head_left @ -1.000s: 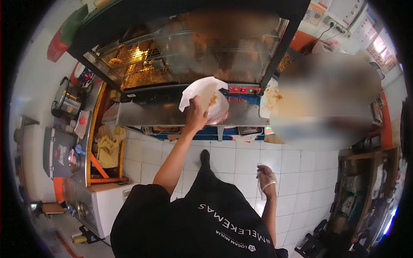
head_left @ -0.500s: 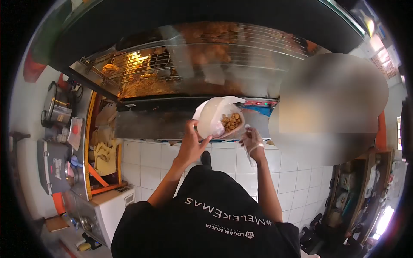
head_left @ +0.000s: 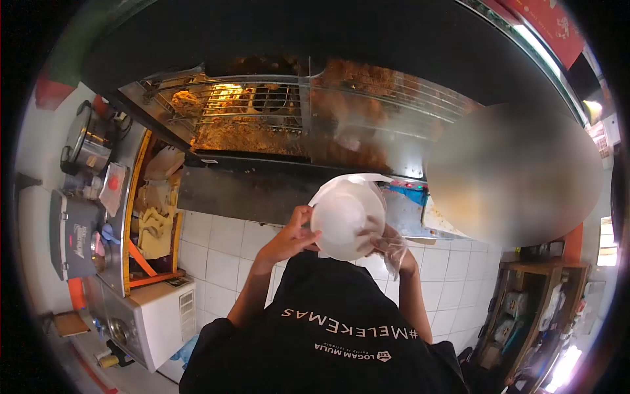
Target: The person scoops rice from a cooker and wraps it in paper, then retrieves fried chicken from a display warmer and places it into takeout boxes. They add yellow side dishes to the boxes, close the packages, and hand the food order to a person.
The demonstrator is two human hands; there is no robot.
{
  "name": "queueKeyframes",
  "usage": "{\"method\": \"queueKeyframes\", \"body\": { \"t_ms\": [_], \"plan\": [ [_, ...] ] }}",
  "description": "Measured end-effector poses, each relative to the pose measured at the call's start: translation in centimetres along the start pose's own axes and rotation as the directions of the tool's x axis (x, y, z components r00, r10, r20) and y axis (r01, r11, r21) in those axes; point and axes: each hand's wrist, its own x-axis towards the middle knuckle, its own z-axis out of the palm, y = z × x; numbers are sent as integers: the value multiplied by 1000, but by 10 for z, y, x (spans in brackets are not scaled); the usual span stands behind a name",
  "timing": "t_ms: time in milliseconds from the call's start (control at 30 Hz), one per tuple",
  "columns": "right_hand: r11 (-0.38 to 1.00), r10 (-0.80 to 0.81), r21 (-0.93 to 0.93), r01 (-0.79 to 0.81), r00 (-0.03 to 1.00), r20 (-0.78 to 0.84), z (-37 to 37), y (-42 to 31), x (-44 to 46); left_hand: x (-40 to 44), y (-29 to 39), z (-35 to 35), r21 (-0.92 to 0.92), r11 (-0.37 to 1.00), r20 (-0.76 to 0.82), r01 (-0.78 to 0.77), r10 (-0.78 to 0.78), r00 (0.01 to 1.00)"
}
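My left hand [head_left: 293, 234] grips the left edge of a white bowl-shaped container [head_left: 346, 220], its fingers at the rim. On the container's lower right side is my right hand [head_left: 388, 247], in a clear plastic glove, with fingers partly behind the translucent white wall. White paper [head_left: 357, 177] shows along the container's upper edge. The food seen earlier in the container is hidden from view. Both hands are in front of my black shirt, just below the metal ledge [head_left: 243, 194] of the display case.
A glass display case [head_left: 256, 131] with fried food on racks spans the top. At the left are a wooden shelf [head_left: 154, 226] with yellow cloth, a pot [head_left: 92, 144] and a grey case [head_left: 72, 236]. A wooden cabinet [head_left: 525, 308] stands at the right; a large blur covers the upper right.
My right hand has come up from the side to the container. The container has moved right and towards me, and a white round surface now covers the food.
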Motion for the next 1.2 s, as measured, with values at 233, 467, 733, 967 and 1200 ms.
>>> {"method": "queueKeyframes", "body": {
  "t_ms": [233, 467, 733, 967, 1200],
  "plan": [
    [980, -161, 67, 187, 945, -286, -128, 49, -91, 59, 34, 64, 834, 332, 28, -440, 771, 636],
    [970, 156, 238, -44, 865, -478, -303, 159, -284, 189, 106, 150, 806, -386, 478, -448, 871, 110],
    [969, 36, 109, 223, 308, -951, -463, 319, -271, 250, 113, 134, 702, -704, 693, 109, 710, 123],
    [891, -87, 44, 453, 265, -960, -544, 343, -120, 188, 133, 78, 741, -611, 575, 280, 792, 207],
    [893, -86, 113, 436, 411, -908, -580, 335, -76, 146, 148, 50, 978, 197, -199, 69, 979, 36]
  ]
}}
